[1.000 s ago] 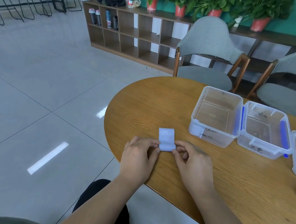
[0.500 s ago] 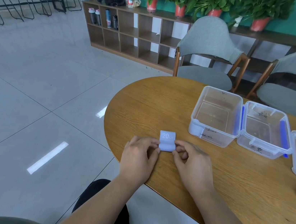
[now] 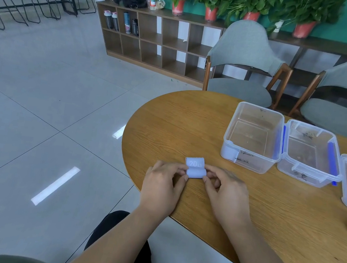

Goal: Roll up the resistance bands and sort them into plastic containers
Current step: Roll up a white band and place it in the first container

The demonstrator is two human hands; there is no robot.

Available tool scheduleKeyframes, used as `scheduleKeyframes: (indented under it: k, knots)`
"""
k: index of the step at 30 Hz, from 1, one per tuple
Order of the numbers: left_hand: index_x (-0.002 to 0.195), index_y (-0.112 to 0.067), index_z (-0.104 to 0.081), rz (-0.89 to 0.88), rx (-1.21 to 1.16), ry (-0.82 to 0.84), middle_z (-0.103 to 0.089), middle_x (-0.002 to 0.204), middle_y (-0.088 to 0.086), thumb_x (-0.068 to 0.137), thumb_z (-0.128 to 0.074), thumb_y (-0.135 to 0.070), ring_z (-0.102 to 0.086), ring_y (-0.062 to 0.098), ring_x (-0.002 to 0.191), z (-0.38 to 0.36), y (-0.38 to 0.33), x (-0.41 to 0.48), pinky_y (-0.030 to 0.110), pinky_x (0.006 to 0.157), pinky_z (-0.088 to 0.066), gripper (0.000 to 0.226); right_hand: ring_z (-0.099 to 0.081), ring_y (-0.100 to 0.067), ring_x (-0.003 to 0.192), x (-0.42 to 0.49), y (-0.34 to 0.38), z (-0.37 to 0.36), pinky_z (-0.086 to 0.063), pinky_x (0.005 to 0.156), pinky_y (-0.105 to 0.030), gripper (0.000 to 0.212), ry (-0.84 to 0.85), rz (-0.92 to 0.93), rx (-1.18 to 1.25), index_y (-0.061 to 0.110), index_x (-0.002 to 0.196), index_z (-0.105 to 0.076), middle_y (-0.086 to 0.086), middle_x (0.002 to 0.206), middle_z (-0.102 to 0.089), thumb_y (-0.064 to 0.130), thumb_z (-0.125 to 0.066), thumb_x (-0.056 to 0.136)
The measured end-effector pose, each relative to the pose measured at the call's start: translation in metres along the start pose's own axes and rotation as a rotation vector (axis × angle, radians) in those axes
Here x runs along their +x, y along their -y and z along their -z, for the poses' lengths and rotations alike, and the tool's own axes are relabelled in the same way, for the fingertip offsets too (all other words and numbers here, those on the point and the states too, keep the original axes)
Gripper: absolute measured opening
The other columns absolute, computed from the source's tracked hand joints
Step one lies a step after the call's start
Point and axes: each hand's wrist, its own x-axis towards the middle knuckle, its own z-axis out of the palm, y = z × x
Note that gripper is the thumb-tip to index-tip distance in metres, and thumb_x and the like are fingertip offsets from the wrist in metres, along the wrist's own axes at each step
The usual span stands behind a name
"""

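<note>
Grip at both ends: our left hand (image 3: 164, 184) and right hand (image 3: 225, 190) pinch the pale blue resistance band (image 3: 194, 172), just below frame centre on the table (image 3: 191, 122), likely so its roll cannot spring loose; open plastic containers (image 3: 253, 139) stand middle right, within reach.

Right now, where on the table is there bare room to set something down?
Bare table beyond the band, left of the containers; more between the right hand and the containers' near sides. Crowded: far right, three containers side by side, and the near edge, where left hand and right hand pinch the band.
</note>
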Motion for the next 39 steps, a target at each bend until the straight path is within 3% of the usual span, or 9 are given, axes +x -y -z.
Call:
scheduleKeyframes:
  k: [6, 10, 19, 34, 39]
  knots:
    - [0.111, -0.038, -0.072, -0.017, 0.001, -0.001, -0.070, 0.099, -0.029, 0.094, -0.077, -0.030, -0.057, 0.002, 0.097, 0.0004, -0.0003, 0.0003, 0.036, 0.089, -0.051, 0.019, -0.057, -0.003, 0.078, -0.0002, -0.0006, -0.0008, -0.057, 0.070, -0.033, 0.022, -0.003, 0.021, -0.010, 0.030, 0.114, -0.076, 0.021, 0.091, -0.065, 0.028, -0.076, 0.092]
    - [0.112, -0.040, -0.072, -0.019, 0.020, 0.008, -0.070, 0.100, -0.028, 0.092, -0.078, -0.031, -0.055, 0.001, 0.099, -0.0002, 0.0008, 0.0008, 0.035, 0.089, -0.051, 0.023, -0.056, -0.004, 0.081, -0.0001, -0.0018, -0.0034, -0.057, 0.070, -0.037, 0.028, 0.023, 0.021, -0.057, 0.031, 0.118, -0.075, 0.021, 0.092, -0.062, 0.028, -0.077, 0.090]
    - [0.110, -0.038, -0.072, -0.015, -0.001, -0.006, -0.070, 0.098, -0.028, 0.093, -0.077, -0.031, -0.057, 0.003, 0.096, -0.0014, 0.0018, 0.0004, 0.037, 0.087, -0.053, 0.019, -0.057, -0.003, 0.078, 0.0002, -0.0009, -0.0008, -0.056, 0.069, -0.033, 0.019, 0.002, 0.020, 0.002, 0.031, 0.111, -0.075, 0.022, 0.089, -0.064, 0.029, -0.077, 0.092]
    - [0.113, -0.038, -0.070, -0.012, 0.012, 0.002, -0.071, 0.101, -0.028, 0.094, -0.075, -0.032, -0.056, 0.001, 0.096, -0.0012, 0.0015, 0.0008, 0.036, 0.089, -0.051, 0.021, -0.057, -0.005, 0.077, 0.0005, -0.0023, -0.0025, -0.057, 0.070, -0.035, 0.024, -0.004, 0.029, 0.006, 0.030, 0.117, -0.076, 0.020, 0.090, -0.064, 0.028, -0.075, 0.093]
    - [0.115, -0.036, -0.070, -0.026, 0.046, 0.003, -0.069, 0.107, -0.026, 0.092, -0.077, -0.032, -0.055, 0.004, 0.103, -0.0004, 0.0005, 0.0024, 0.035, 0.089, -0.051, 0.025, -0.053, -0.006, 0.082, 0.0013, -0.0032, -0.0048, -0.056, 0.070, -0.037, 0.035, 0.044, 0.026, -0.047, 0.031, 0.123, -0.073, 0.019, 0.092, -0.059, 0.025, -0.079, 0.089]
